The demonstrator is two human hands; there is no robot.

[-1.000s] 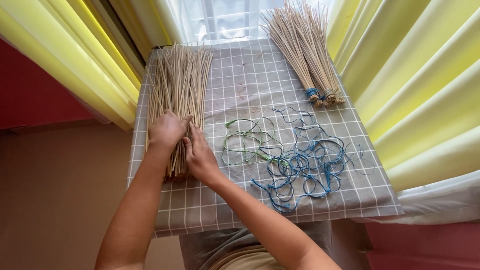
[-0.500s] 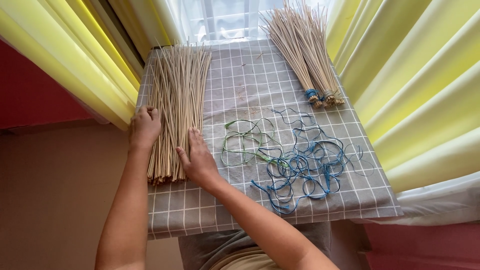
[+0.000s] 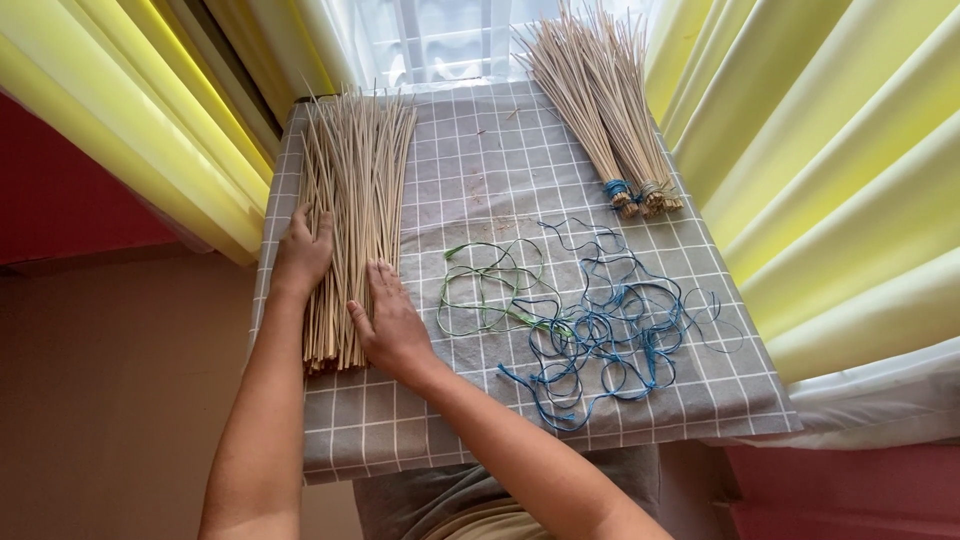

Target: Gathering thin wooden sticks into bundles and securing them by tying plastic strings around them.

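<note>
Pale straw-coloured sticks (image 3: pixel 350 220) lie loose on the left of the tabletop (image 3: pixel 480 150), pressed between two flat, open hands: the left hand (image 3: pixel 302 252) against their left edge, the right hand (image 3: pixel 392 325) against their right; neither grip closes on anything. Blue and green cords (image 3: pixel 590 320) tangle to the right. Tied stick bundles (image 3: pixel 600 110) lie far right, tips cut off. Yellow curtains (image 3: pixel 850 150) flank the grey checked cloth.

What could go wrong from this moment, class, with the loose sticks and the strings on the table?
1. The loose stick pile lies at the table's left edge; the left hand and right hand flank it, so a slip might push sticks off.
2. The tangled blue strings beside the green string could snag stick ends.
</note>
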